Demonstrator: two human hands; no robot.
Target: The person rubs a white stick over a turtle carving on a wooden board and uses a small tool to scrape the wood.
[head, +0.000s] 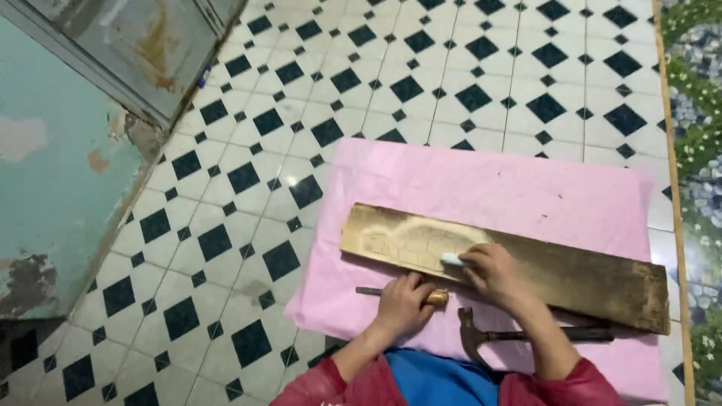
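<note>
This looks like the floor of a lived-in home pressed into use as a makeshift woodworking spot. White floor tiles [421, 83] with black diamond insets cover the ground from nine to one o'clock, a peeling turquoise wall [53, 180] and a worn metal door [143, 45] stand at ten and eleven, and a floral mat [699, 150] runs along three o'clock. At five o'clock a pink sheet [489, 188] spread over the tiles carries a carved wooden plank [571, 274], a claw hammer [526, 334] and a wood-handled chisel [398, 295].

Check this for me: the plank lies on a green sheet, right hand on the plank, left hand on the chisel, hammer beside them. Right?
Not quite. The head view shows the sheet is pink, not green. The rest holds: right hand on the plank, left hand on the chisel, hammer beside them.
</note>
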